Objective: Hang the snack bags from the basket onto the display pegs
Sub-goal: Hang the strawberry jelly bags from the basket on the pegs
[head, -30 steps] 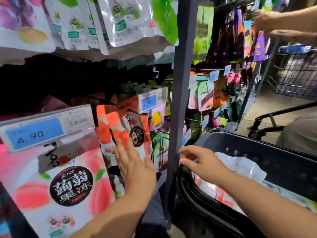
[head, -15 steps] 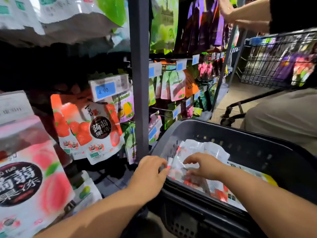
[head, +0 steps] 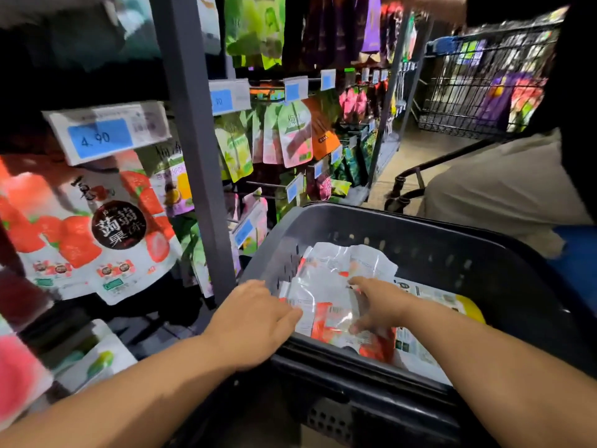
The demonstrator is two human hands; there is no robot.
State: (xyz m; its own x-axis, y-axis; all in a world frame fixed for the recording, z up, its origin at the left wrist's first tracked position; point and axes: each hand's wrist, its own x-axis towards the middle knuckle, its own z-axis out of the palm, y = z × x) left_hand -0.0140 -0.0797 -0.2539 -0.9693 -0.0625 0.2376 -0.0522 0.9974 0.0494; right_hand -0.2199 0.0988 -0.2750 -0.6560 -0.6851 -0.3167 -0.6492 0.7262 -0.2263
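Left hand [head: 255, 321]: over the near-left rim of the basket [head: 420, 227]; fingers fairly straight, tips touching the top snack bag [head: 332, 279] at its edge
Right hand [head: 378, 305]: inside the basket, laid on the top snack bag; fingers bent, blurred; cannot tell if it grips
Top snack bag: crumpled, lying in the basket on other bags
Pegs [head: 268, 185]: left of the basket; price tag [head: 106, 134] reads 4.90

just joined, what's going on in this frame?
A person is restocking a peg display of snack bags. Both hands are in the black basket: the right hand lies spread on the top silvery bag, and the left hand touches its near edge; a grip there is not clear. No bag is lifted yet. Strawberry bags already hang at left under a 4.90 price tag. A second person stands by a wire cart at right.
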